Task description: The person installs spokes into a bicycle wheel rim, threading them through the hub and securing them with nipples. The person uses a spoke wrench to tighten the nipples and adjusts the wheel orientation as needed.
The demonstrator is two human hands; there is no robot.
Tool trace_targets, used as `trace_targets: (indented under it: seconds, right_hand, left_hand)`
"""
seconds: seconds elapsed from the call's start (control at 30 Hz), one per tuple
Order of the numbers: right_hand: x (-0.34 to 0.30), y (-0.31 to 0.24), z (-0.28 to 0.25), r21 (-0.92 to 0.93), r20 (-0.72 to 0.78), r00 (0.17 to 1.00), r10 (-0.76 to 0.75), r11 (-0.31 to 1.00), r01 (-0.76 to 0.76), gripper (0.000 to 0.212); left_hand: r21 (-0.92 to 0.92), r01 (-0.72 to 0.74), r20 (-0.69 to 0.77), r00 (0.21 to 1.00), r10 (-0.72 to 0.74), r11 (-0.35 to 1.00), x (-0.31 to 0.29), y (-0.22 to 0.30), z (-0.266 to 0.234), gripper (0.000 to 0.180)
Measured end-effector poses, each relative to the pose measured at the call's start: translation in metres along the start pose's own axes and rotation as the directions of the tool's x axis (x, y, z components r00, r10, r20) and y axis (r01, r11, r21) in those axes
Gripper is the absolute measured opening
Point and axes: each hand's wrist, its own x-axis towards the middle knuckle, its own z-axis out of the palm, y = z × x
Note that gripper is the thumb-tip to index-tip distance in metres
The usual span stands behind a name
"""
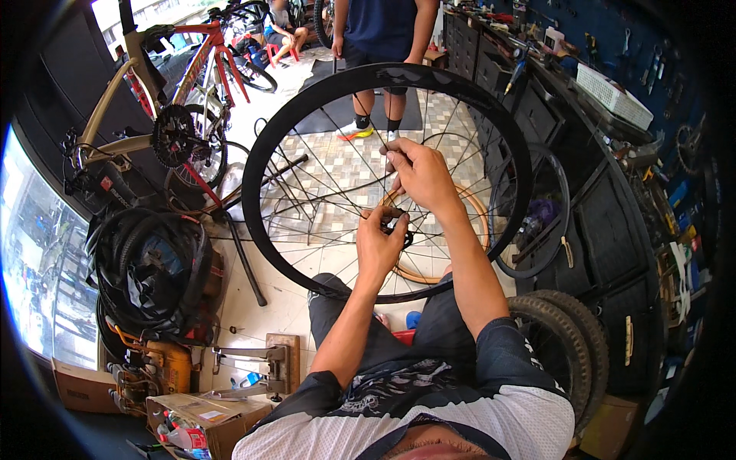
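A large bicycle wheel with a deep black rim [255,180] and thin dark spokes is held up in front of me, over my lap. My left hand [379,244] is closed at its middle, fingers curled around the black hub [408,239], which they partly cover. Higher up, my right hand [420,175] reaches across the spokes from the right. Its thumb and fingers pinch together on what looks like a spoke [388,126], between the hub and the top of the rim. The exact grip of the fingertips is too small to make out.
Bike frames, one with a red fork [230,73], stand at the left. Tyres fill a bin [149,268] near a wooden-based metal stand [285,368]. A person [387,34] stands beyond the wheel. A dark workbench [537,115] with tools runs along the right, near knobbly tyres [563,337].
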Motion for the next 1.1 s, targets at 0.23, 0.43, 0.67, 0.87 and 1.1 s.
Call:
trace_targets:
  seconds: [0.23,0.43,0.67,0.87,1.1]
  right_hand:
    - [-0.002,0.005,0.009,-0.302,-0.137,0.973,-0.186,0.943,0.138,0.014]
    - [-0.002,0.005,0.017,-0.388,-0.202,0.96,-0.192,0.916,0.102,0.022]
    - [-0.009,0.009,0.01,-0.234,-0.096,0.983,-0.157,0.963,0.131,0.022]
    - [-0.008,0.021,0.008,-0.308,-0.119,0.974,-0.195,0.939,0.151,0.018]
    - [-0.011,0.019,0.016,-0.342,-0.196,0.966,-0.168,0.935,0.093,0.017]
  left_hand:
    - [0.019,-0.006,0.018,1.0,0.006,1.0,-0.003,0.004,-0.004,0.027]
    - [-0.002,-0.011,0.024,1.0,0.011,1.0,-0.004,0.001,-0.005,0.028]
    - [0.009,0.007,0.009,1.0,-0.008,1.0,-0.006,0.001,-0.005,0.028]
    - [0.016,0.004,0.028,1.0,-0.004,1.0,-0.004,0.0,-0.003,0.027]
    - [0.001,0.002,0.043,0.999,-0.003,1.0,-0.004,-0.002,-0.004,0.028]
